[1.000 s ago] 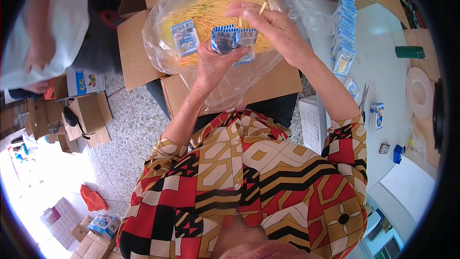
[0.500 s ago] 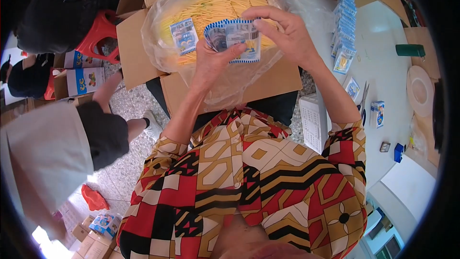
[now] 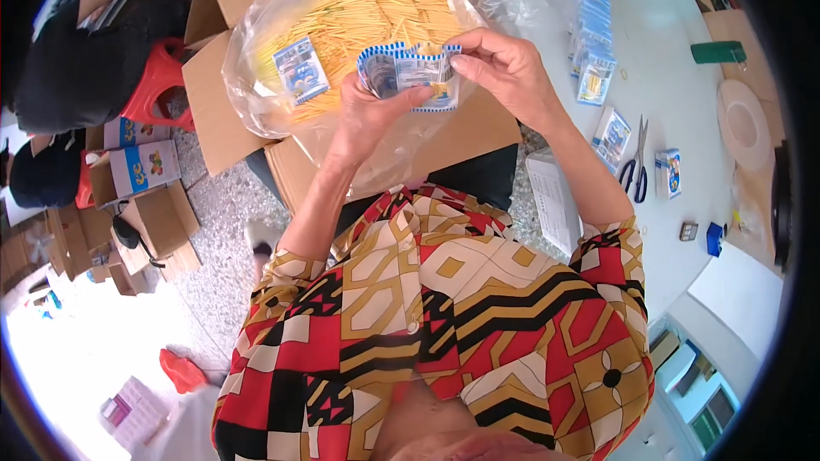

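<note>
Left hand (image 3: 363,115) and right hand (image 3: 504,68) are pinching a small blue-and-white packet (image 3: 410,75), fingers closed on its edges | packet is hovering above the plastic-lined cardboard box (image 3: 213,77) of yellow sticks (image 3: 376,8), possibly being filled | scissors (image 3: 636,166) are lying near the desk's (image 3: 675,60) near edge.

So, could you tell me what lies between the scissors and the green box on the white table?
In the head view, only bare table lies between the scissors and the green box.
</note>
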### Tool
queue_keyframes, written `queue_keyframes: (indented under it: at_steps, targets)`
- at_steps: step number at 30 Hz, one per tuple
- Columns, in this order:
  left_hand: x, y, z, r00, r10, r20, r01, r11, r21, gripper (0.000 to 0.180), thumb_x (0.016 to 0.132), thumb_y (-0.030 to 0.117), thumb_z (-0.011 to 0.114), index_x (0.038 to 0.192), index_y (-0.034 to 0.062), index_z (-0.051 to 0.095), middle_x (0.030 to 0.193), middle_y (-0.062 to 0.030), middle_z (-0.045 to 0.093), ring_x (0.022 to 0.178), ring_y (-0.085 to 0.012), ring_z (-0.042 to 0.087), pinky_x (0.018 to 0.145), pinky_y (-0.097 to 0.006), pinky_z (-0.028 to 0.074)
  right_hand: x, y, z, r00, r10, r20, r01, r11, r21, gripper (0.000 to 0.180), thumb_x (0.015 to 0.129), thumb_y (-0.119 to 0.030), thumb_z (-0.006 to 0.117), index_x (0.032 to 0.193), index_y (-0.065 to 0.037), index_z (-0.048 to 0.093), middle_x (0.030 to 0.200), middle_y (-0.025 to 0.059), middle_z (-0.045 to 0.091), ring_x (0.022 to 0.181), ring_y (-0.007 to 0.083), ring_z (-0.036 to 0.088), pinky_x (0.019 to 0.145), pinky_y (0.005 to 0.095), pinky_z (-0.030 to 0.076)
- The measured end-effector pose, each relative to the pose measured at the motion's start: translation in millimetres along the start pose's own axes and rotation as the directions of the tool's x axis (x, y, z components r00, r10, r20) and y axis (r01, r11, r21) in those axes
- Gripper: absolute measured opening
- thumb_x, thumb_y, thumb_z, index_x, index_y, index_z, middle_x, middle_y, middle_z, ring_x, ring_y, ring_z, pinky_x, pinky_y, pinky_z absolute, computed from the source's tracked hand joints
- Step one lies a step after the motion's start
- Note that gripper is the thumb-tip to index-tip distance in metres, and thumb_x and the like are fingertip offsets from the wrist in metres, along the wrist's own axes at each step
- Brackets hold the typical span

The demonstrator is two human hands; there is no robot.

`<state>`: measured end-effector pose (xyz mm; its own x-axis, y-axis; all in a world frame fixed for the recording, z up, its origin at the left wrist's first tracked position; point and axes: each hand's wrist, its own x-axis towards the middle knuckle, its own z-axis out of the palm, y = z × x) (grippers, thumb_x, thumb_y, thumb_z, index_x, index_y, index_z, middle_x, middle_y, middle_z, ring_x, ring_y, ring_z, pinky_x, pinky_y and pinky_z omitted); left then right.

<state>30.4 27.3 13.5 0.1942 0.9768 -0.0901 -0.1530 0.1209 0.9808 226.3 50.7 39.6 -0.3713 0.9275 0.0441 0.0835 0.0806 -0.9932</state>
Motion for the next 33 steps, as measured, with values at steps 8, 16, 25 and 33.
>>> queue_keyframes:
  at_steps: [8,16,25,33]
  targets:
    - [-4.3,-3.5,-4.9,1.0,-0.003,-0.022,0.002,0.999,-0.054,0.019,0.082,0.017,0.064,0.094,0.0028,0.061,0.081,-0.0062,0.065,0.074,-0.0128,0.061,0.072,-0.027,0.047,-61.8,-7.9,-81.4,0.907,-0.08,-0.414,0.016,0.988,-0.155,0.017,0.09,-0.01,0.052,0.103,-0.002,0.057,0.085,0.0001,0.06,0.08,0.0044,0.052,0.073,0.0198,0.041]
    - [-5.1,4.8,9.7,0.991,-0.131,0.007,0.13,0.976,-0.174,0.027,0.089,0.02,0.054,0.106,-0.0012,0.057,0.084,-0.0098,0.066,0.078,-0.0167,0.064,0.073,-0.028,0.05,-132.9,52.2,-156.9,0.814,-0.003,-0.581,-0.165,0.958,-0.236,0.015,0.09,-0.01,0.051,0.103,-0.004,0.056,0.083,-0.003,0.056,0.077,0.0034,0.048,0.072,0.019,0.039]
    - [-6.6,1.2,2.4,0.988,-0.154,-0.006,0.15,0.966,-0.209,0.021,0.088,0.017,0.055,0.1,0.0004,0.058,0.086,-0.0103,0.065,0.076,-0.0191,0.065,0.07,-0.032,0.053,-117.5,90.8,-185.0,0.779,-0.091,-0.621,-0.267,0.847,-0.459,0.021,0.089,-0.011,0.052,0.109,-0.005,0.056,0.091,-0.001,0.058,0.079,0.0062,0.051,0.072,0.0204,0.041]
    - [-3.6,3.0,5.6,0.996,-0.07,-0.058,0.053,0.965,-0.258,0.016,0.079,0.007,0.067,0.094,0.0029,0.062,0.08,-0.0053,0.066,0.072,-0.0132,0.063,0.068,-0.028,0.051,-48.7,9.8,-72.9,0.924,-0.179,-0.338,0.009,0.893,-0.45,0.024,0.086,-0.006,0.054,0.11,-0.005,0.055,0.101,0.0037,0.061,0.087,0.0109,0.057,0.078,0.0244,0.045]
